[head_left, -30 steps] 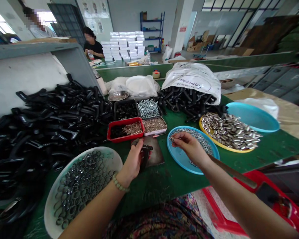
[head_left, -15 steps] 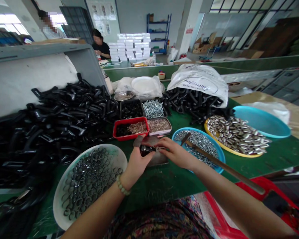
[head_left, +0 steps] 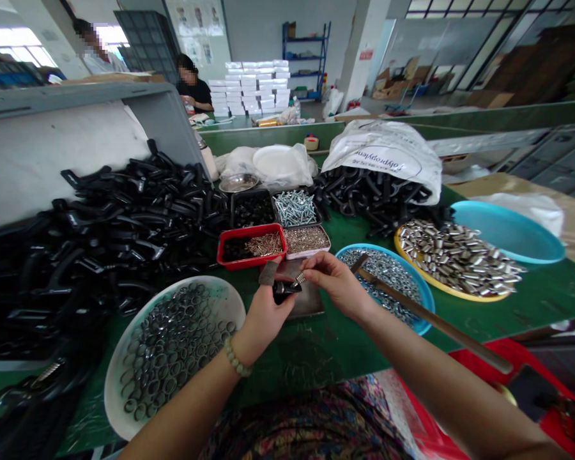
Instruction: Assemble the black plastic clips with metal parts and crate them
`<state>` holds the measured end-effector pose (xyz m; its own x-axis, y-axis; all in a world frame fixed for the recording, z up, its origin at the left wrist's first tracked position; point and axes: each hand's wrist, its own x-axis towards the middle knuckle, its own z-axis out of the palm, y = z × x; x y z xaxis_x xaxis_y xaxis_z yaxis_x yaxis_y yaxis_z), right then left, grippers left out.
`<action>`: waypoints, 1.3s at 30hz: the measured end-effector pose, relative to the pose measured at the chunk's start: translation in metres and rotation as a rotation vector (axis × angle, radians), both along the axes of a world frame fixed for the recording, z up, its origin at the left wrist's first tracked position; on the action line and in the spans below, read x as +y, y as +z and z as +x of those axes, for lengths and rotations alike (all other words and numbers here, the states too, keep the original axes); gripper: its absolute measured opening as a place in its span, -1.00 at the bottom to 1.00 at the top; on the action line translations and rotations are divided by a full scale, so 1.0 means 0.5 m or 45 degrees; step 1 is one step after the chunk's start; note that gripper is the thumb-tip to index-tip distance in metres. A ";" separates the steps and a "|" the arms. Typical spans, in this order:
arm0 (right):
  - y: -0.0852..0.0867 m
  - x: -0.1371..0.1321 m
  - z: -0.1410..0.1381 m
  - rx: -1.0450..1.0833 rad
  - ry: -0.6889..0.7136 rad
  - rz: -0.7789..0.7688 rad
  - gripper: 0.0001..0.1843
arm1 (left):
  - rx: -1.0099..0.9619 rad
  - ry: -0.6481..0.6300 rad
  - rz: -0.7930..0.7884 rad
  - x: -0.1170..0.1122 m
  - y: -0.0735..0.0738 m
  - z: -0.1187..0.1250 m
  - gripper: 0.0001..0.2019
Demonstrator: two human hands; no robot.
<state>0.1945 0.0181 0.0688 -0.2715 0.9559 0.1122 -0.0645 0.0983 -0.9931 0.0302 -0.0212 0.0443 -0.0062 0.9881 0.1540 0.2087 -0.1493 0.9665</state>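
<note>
My left hand (head_left: pixel 266 314), with a beaded bracelet at the wrist, is closed around a black plastic part (head_left: pixel 282 291). A grey-brown wrap (head_left: pixel 268 273) shows at its fingers. Between the thumb and fingertips of my right hand (head_left: pixel 334 284) is a small metal coil spring (head_left: pixel 300 278), tilted, at the right end of the black part. Whether the spring touches that part I cannot tell. Both hands are over a flat metal plate (head_left: pixel 311 305) on the green table.
Black handles (head_left: pixel 148 223) are heaped at left. A white basin (head_left: pixel 239 306) holds metal rings. Ahead are a red tray (head_left: pixel 252 263) and a screw tray (head_left: pixel 294 209). A hammer (head_left: pixel 431 319) lies across a blue basin (head_left: pixel 424 291) at right. Metal sleeves (head_left: pixel 455 259) fill a yellow basin. People sit beyond.
My right hand has lifted slightly and drawn back from the black part. The spring is now tilted upward and more of it shows. My left hand has barely moved.
</note>
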 end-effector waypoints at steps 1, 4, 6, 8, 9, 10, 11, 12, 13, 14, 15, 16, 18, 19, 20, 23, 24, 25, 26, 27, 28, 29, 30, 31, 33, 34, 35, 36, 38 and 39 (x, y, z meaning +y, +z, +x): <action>-0.002 0.000 -0.002 0.035 -0.003 -0.019 -0.84 | 0.000 -0.001 0.002 0.001 0.000 0.000 -0.34; -0.011 -0.003 -0.006 -0.005 0.016 -0.040 -0.84 | -0.026 -0.016 -0.002 0.002 0.000 0.001 -0.31; -0.016 -0.005 -0.007 -0.095 0.017 0.001 -0.81 | -0.050 -0.014 0.000 0.002 0.001 0.003 -0.29; -0.020 -0.007 -0.006 -0.177 0.009 0.066 -0.82 | -0.053 -0.009 0.011 0.002 0.004 0.003 -0.29; -0.022 -0.008 -0.005 -0.208 0.008 0.094 -0.83 | -0.050 -0.003 0.017 0.002 0.005 0.003 -0.29; -0.022 -0.009 -0.005 -0.230 0.012 0.113 -0.84 | -0.046 0.002 0.021 0.002 0.006 0.003 -0.30; -0.022 -0.010 -0.004 -0.242 0.026 0.119 -0.84 | -0.043 0.005 0.023 0.003 0.007 0.002 -0.31; -0.021 -0.010 -0.004 -0.242 0.045 0.111 -0.84 | -0.040 0.006 0.024 0.004 0.007 0.002 -0.32; -0.020 -0.010 -0.004 -0.230 0.066 0.094 -0.84 | -0.034 0.001 0.025 0.004 0.008 0.001 -0.32; -0.019 -0.009 -0.004 -0.206 0.088 0.073 -0.85 | -0.027 -0.005 0.029 0.005 0.008 0.000 -0.33; -0.017 -0.008 -0.005 -0.173 0.111 0.049 -0.84 | -0.022 -0.015 0.035 0.006 0.008 -0.001 -0.33; -0.015 -0.006 -0.005 -0.139 0.131 0.026 -0.84 | -0.020 -0.026 0.042 0.006 0.008 -0.002 -0.33; -0.010 -0.002 -0.004 -0.071 0.141 -0.009 -0.82 | -0.014 -0.042 0.052 0.007 0.006 -0.003 -0.33; -0.007 -0.001 -0.003 -0.044 0.135 -0.016 -0.81 | -0.006 -0.045 0.056 0.008 0.006 -0.004 -0.33; -0.004 0.000 -0.001 -0.029 0.122 -0.016 -0.80 | 0.005 -0.045 0.059 0.008 0.005 -0.005 -0.33; 0.002 0.000 0.004 -0.091 0.102 -0.002 -0.79 | 0.005 -0.047 0.048 0.008 0.006 -0.004 -0.32; 0.003 -0.002 0.005 -0.128 0.109 0.005 -0.79 | -0.014 -0.050 0.035 0.008 0.006 -0.003 -0.32; 0.004 -0.003 0.005 -0.150 0.116 0.024 -0.81 | -0.036 -0.052 0.023 0.008 0.006 -0.002 -0.31; 0.004 -0.004 0.006 -0.149 0.120 0.057 -0.83 | -0.055 -0.057 0.012 0.008 0.006 -0.001 -0.31; 0.004 -0.005 0.006 -0.129 0.123 0.099 -0.86 | -0.070 -0.063 0.004 0.009 0.005 0.000 -0.30; 0.004 -0.006 0.006 -0.101 0.127 0.145 -0.89 | -0.083 -0.068 -0.001 0.009 0.004 0.000 -0.30; 0.004 -0.006 0.007 -0.080 0.132 0.189 -0.91 | -0.096 -0.073 -0.006 0.009 0.003 0.001 -0.29; 0.003 -0.007 0.008 -0.080 0.137 0.223 -0.93 | -0.110 -0.078 -0.012 0.010 0.001 0.001 -0.29; 0.002 -0.007 0.009 -0.105 0.143 0.248 -0.95 | -0.123 -0.082 -0.020 0.010 -0.001 0.000 -0.28; 0.000 -0.008 0.011 -0.209 0.152 0.307 -0.88 | -0.140 -0.082 -0.033 0.011 -0.005 -0.001 -0.27; -0.002 -0.008 0.013 -0.263 0.160 0.346 -0.85 | -0.140 -0.082 -0.032 0.012 -0.006 -0.002 -0.27; -0.004 -0.009 0.015 -0.307 0.170 0.385 -0.83 | -0.137 -0.082 -0.025 0.012 -0.008 -0.003 -0.27; -0.006 -0.009 0.016 -0.336 0.182 0.419 -0.83 | -0.135 -0.081 -0.013 0.012 -0.011 -0.004 -0.28; -0.012 -0.008 0.021 -0.354 0.198 0.461 -0.85 | -0.131 -0.089 0.014 0.013 -0.015 -0.005 -0.32; -0.013 -0.006 0.025 -0.361 0.198 0.471 -0.86 | -0.126 -0.094 0.027 0.013 -0.017 -0.005 -0.36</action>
